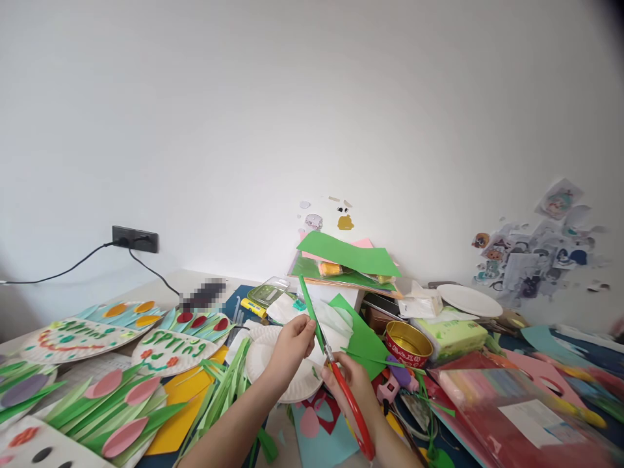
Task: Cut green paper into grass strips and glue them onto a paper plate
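Observation:
My left hand (295, 343) is closed in a pinch on a narrow green paper strip (309, 303), which stands up above the fingers. My right hand (359, 385) is wrapped round a pair of scissors (348, 398) with long red handles. Their blades point up and lie right beside the strip; whether they are parted I cannot tell. Beneath both hands is a white paper plate (260, 361). A larger green paper sheet (358, 335) lies just behind the right hand. Cut green strips (219, 396) are heaped by my left forearm.
Decorated paper plates (180, 354) cover the left side. A red round tin (408, 344), a tissue pack (451, 335) and a plastic-wrapped red pack (517, 409) crowd the right. Coloured paper (348, 253) is stacked at the wall. A black cable (155, 270) runs from the socket (135, 239).

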Demonstrator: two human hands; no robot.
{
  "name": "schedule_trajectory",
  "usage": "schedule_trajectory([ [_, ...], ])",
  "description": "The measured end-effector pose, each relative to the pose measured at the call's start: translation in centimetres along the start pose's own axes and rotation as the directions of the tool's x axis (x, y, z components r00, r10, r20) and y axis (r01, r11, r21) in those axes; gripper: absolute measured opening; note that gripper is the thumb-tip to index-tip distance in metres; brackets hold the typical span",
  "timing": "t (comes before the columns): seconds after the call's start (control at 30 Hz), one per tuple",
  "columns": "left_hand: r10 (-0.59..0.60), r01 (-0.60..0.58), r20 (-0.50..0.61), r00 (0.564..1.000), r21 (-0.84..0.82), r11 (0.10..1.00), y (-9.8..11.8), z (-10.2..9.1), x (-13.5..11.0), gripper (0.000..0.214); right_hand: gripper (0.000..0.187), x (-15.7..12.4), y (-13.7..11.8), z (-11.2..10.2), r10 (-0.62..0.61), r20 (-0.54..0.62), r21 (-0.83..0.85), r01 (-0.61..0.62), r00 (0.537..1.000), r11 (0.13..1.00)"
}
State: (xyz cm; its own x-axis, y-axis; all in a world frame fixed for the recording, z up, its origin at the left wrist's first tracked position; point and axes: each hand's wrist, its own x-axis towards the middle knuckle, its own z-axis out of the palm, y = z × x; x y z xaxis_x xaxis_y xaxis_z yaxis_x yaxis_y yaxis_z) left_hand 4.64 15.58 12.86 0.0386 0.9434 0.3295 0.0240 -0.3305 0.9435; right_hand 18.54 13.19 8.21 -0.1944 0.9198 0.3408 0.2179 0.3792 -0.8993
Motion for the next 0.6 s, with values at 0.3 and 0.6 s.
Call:
schedule_trajectory([
  [0.3, 0.054, -0.043, -0.141, 0.988, 0.083, 0.996, -0.2, -0.4, 0.5, 0.029, 0.031, 0.1, -0.5, 0.4, 0.022, 0.051, -0.098, -0.017, 0.998, 0.995],
  [0.6, 0.043, -0.033, -0.116, 0.992, 0.083, 0.996, -0.2, 0.7, -0.3, 0.031, 0.031, 0.0, -0.1, 0.5, 0.019, 0.044, -0.089, -0.015, 0.999, 0.996],
])
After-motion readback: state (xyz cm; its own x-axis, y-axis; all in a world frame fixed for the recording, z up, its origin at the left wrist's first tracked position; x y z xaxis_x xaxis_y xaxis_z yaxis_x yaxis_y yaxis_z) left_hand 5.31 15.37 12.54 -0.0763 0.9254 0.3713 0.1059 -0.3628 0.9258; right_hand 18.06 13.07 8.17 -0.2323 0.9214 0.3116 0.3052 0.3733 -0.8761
